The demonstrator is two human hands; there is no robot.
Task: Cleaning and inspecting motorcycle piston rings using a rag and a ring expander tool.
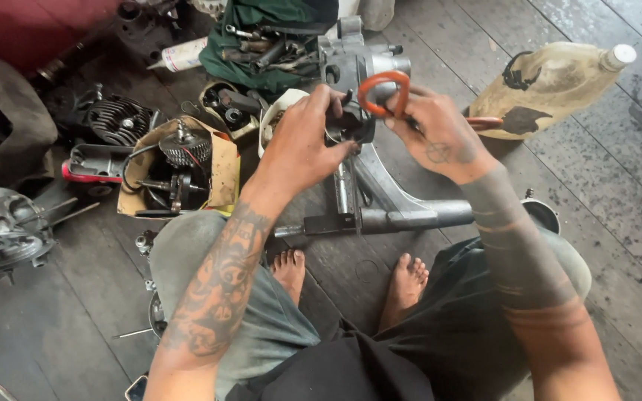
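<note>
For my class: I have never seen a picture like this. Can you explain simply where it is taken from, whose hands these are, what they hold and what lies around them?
The one picture comes from a camera on the person's head, looking down at their own hands, knees and bare feet on a wooden floor. The left hand grips a grey metal engine part. The right hand holds orange-handled pliers against it. Around them lie a cardboard box of parts, a green cloth with tools and a stained plastic jug.
</note>
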